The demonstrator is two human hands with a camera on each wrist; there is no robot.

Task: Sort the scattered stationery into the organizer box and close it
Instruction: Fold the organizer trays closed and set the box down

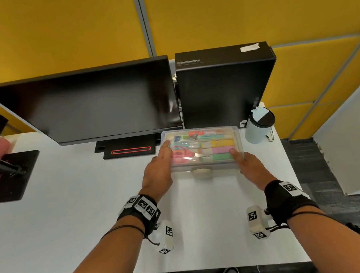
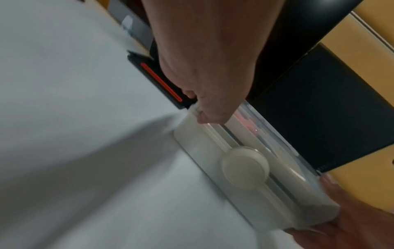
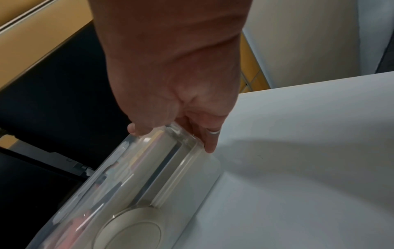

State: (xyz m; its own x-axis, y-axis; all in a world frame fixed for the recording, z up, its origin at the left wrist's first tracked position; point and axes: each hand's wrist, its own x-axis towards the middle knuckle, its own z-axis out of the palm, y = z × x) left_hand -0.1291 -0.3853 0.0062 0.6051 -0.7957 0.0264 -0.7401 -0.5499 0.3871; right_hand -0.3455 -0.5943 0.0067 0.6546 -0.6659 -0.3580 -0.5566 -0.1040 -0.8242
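while the box [image 1: 202,150] sits on the bench [image 1: 70,222], your left hand [image 1: 158,171] and right hand [image 1: 250,169] grip its lidded ends.

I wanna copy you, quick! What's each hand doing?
Left hand: grips the clear plastic organizer box at its left end.
Right hand: grips its right corner.

even light, blurred wrist views
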